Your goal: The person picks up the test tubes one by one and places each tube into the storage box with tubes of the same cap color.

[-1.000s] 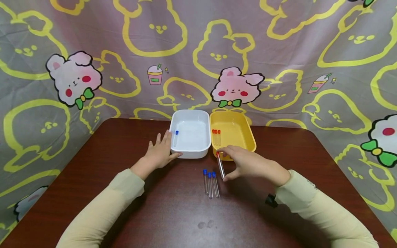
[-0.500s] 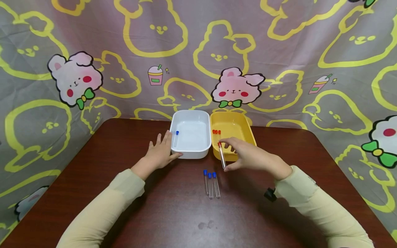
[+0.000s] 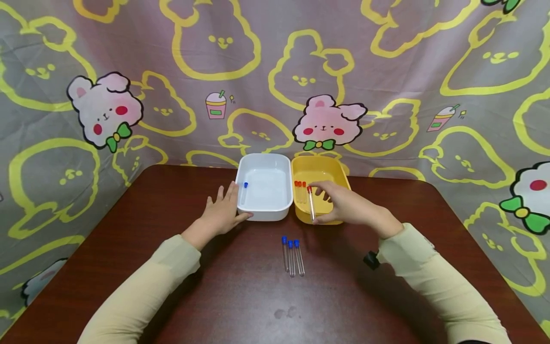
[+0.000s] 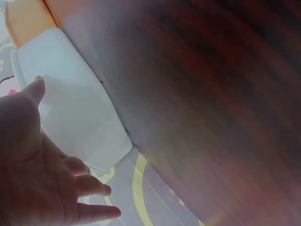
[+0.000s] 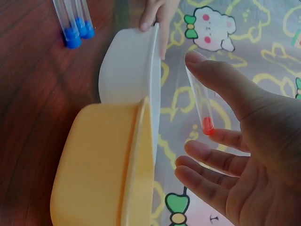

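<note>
My right hand [image 3: 348,204] pinches a red-capped test tube [image 3: 311,205] lengthwise, thumb at its round end and index finger at the cap. It holds the tube over the near left part of the yellow bin [image 3: 345,173]. Inside that bin, left of the held tube, lie three other red-capped tubes [image 3: 301,193]. With fingers spread, my left hand [image 3: 220,211] rests against the left side of the white bin [image 3: 268,215]. A single blue-capped tube [image 3: 244,193] lies in the white bin. The right wrist view shows the held tube [image 5: 201,101] between thumb and index fingertip.
Three blue-capped test tubes [image 3: 292,255] lie side by side on the dark wooden table [image 3: 240,296], in front of the bins. The two bins stand next to each other near the back edge. Behind them hangs a patterned curtain [image 3: 258,62].
My right hand has carried the red-capped tube forward and slightly right, from the table in front of the yellow bin to over it. The left hand has stayed in place.
</note>
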The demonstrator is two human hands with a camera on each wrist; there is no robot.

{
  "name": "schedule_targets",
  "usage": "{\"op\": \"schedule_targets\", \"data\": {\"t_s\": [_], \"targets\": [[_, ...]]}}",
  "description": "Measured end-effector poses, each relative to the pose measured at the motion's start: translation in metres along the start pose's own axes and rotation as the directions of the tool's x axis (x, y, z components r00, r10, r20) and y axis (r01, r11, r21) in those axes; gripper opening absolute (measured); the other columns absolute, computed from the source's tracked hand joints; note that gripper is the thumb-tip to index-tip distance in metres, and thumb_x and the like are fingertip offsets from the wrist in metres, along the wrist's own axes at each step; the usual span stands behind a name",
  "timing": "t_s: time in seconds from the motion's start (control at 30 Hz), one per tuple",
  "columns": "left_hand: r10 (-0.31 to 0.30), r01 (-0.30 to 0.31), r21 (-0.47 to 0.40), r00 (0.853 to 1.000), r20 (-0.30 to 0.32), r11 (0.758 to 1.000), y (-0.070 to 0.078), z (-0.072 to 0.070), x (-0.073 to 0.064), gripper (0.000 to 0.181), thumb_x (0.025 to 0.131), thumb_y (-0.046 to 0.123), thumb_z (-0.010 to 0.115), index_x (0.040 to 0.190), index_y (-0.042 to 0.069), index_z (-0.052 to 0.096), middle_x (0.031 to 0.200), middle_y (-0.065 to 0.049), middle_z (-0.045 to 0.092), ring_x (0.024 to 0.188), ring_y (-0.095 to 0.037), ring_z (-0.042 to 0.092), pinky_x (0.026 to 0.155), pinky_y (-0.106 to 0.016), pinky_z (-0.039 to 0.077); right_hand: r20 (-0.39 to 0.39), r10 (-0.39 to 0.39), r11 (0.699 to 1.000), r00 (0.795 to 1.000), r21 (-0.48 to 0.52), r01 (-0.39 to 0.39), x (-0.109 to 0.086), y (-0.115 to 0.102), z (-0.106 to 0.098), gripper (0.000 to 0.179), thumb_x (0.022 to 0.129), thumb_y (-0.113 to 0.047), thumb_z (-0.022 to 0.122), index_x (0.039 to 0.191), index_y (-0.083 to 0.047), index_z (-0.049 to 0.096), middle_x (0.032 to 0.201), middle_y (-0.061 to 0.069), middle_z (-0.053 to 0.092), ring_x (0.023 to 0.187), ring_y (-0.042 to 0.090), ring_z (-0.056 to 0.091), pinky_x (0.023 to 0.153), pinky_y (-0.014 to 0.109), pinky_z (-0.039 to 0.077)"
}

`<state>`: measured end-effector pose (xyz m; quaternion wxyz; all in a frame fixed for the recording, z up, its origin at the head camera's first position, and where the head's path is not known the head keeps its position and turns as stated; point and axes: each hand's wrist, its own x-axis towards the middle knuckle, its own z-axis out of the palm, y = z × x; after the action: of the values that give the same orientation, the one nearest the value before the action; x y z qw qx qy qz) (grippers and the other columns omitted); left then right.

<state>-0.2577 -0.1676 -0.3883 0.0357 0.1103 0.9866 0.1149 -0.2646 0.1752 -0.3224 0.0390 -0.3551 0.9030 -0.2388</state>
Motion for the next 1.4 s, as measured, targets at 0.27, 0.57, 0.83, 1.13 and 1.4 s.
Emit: {"op": "schedule_targets", "data": {"t_s": [0.27,0.57,0.83,1.13,1.4], "targets": [[0.004,-0.004,-0.002,1.000,0.002,1.000,0.001,-0.001,-0.001,0.100,0.102,0.054,0.056,0.161,-0.006,0.004,0.169,-0.023,0.004,0.152,-0.050,0.007,0.113,-0.073,0.015,-0.007,0.061,0.998,0.998,0.005,-0.061,0.007,0.011,-0.002,0.088,0.077,-0.025,0.093,0.146,0.002,0.046,0.124,0.016,0.059,0.113,0.034,0.057,0.096,0.050,0.052],[0.000,0.000,0.003,1.000,0.000,1.000,0.000,-0.001,-0.001,0.100,0.102,0.056,0.056,0.162,-0.006,0.005,0.169,-0.023,0.005,0.152,-0.050,0.007,0.114,-0.072,0.016,-0.016,0.071,0.997,0.997,-0.016,-0.071,0.018,0.026,-0.009,0.086,0.079,-0.024,0.092,0.146,0.005,0.046,0.127,0.019,0.059,0.117,0.039,0.056,0.097,0.052,0.050],[-0.003,0.003,-0.007,1.000,-0.003,1.000,0.001,-0.001,-0.001,0.100,0.102,0.055,0.057,0.162,-0.005,0.005,0.169,-0.023,0.005,0.152,-0.049,0.007,0.114,-0.072,0.016,-0.020,0.105,0.994,0.994,-0.002,-0.105,0.036,0.039,-0.011,0.087,0.081,-0.023,0.090,0.148,0.005,0.043,0.129,0.021,0.058,0.118,0.041,0.056,0.099,0.052,0.049],[-0.003,0.003,-0.006,1.000,-0.001,1.000,0.001,0.000,-0.001,0.101,0.101,0.055,0.058,0.162,-0.006,0.005,0.169,-0.023,0.006,0.152,-0.050,0.009,0.114,-0.072,0.016,-0.005,0.120,0.993,0.993,0.010,-0.120,0.048,0.050,-0.001,0.087,0.081,-0.022,0.090,0.149,0.006,0.043,0.132,0.024,0.056,0.119,0.041,0.055,0.099,0.052,0.048],[-0.003,0.003,-0.002,1.000,-0.003,1.000,0.000,0.001,0.000,0.101,0.101,0.056,0.057,0.162,-0.006,0.005,0.169,-0.023,0.005,0.152,-0.050,0.008,0.113,-0.072,0.017,0.024,0.170,0.985,0.985,-0.036,-0.169,0.057,0.061,0.002,0.088,0.081,-0.024,0.090,0.149,0.006,0.042,0.133,0.028,0.058,0.118,0.044,0.057,0.099,0.053,0.048]]}}
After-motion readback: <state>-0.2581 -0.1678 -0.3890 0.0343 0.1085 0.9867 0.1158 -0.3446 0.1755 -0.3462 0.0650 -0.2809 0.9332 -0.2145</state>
